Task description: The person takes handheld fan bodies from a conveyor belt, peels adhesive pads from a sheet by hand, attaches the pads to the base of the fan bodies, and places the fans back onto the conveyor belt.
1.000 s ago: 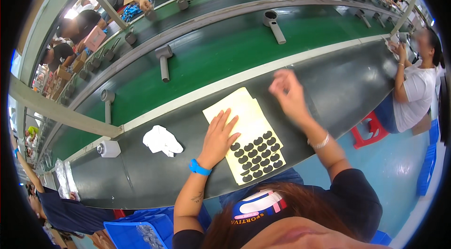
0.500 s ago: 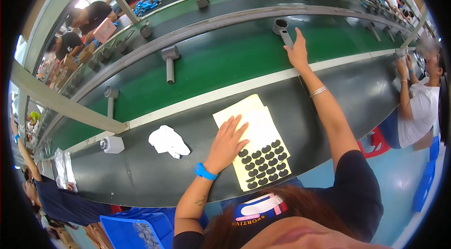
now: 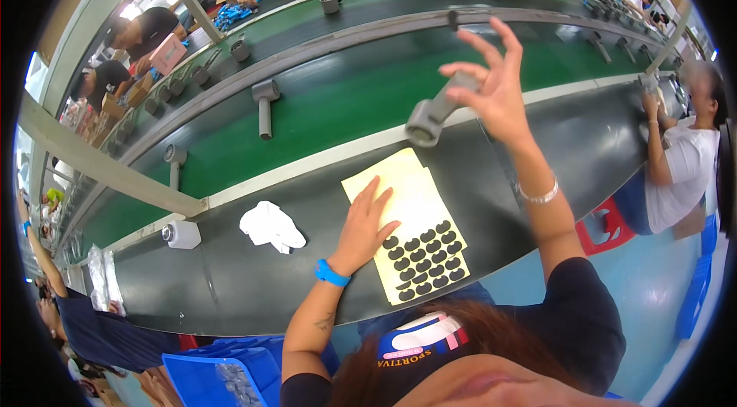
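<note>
My right hand (image 3: 497, 100) is raised over the near edge of the green belt, pinching the handle of a grey hair dryer housing (image 3: 431, 117) between thumb and fingers. Its round open head tilts down toward the workbench, left of the hand, while the other fingers spread upward. My left hand (image 3: 364, 229) lies flat with fingers apart on the left side of pale yellow backing sheets (image 3: 404, 180). Rows of black rounded stickers (image 3: 420, 259) cover the near part of the top sheet.
A crumpled white cloth (image 3: 270, 227) and a white bottle (image 3: 183, 234) stand left on the dark workbench (image 3: 230, 284). More grey housings (image 3: 266, 107) lie on the green belt (image 3: 330, 107). A slanting metal post (image 3: 107, 161) crosses at left. A co-worker (image 3: 679, 153) sits at right.
My right hand has taken hold of the housing on the belt, lifted it and brought it nearer. The other housings on the belt have shifted slightly left. My left hand stays on the sheets.
</note>
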A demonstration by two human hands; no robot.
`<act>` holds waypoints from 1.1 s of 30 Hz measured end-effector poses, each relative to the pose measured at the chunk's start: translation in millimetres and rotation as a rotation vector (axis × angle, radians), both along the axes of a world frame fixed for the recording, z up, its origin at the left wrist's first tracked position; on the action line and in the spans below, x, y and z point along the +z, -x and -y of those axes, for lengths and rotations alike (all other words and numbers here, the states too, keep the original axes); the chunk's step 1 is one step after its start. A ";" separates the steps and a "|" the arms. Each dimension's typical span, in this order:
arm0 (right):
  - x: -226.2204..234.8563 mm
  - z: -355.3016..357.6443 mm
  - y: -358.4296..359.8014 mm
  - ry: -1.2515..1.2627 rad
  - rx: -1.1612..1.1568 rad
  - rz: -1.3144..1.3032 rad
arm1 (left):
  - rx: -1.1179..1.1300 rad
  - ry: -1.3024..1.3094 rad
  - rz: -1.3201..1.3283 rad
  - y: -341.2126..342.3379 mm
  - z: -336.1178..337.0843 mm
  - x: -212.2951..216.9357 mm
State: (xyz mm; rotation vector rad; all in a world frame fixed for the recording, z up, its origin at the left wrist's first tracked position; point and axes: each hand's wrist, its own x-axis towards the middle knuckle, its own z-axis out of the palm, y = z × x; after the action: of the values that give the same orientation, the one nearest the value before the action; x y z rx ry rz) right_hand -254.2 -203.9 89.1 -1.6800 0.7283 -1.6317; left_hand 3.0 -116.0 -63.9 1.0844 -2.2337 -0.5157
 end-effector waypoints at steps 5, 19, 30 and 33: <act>-11.7 -65.3 -20.3 0.253 0.247 -0.470 | 0.102 0.137 -0.112 4.5 -9.1 36.1; -66.8 -121.9 -63.1 0.460 0.136 -0.358 | -0.004 -0.470 -0.831 27.4 -74.3 67.5; -62.5 -138.8 -32.7 0.132 -0.316 -0.209 | -0.004 -0.143 -0.810 30.8 -74.5 54.6; -65.0 -139.0 -28.6 0.136 -0.305 -0.239 | 0.000 -0.160 -0.796 31.0 -75.4 47.7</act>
State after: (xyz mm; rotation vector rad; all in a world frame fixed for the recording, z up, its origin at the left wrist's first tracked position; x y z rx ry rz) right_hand -225.7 -64.9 24.1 -1.9604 1.0547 -1.7340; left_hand -28.0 -40.6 -16.2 0.7594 -1.5082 -0.9441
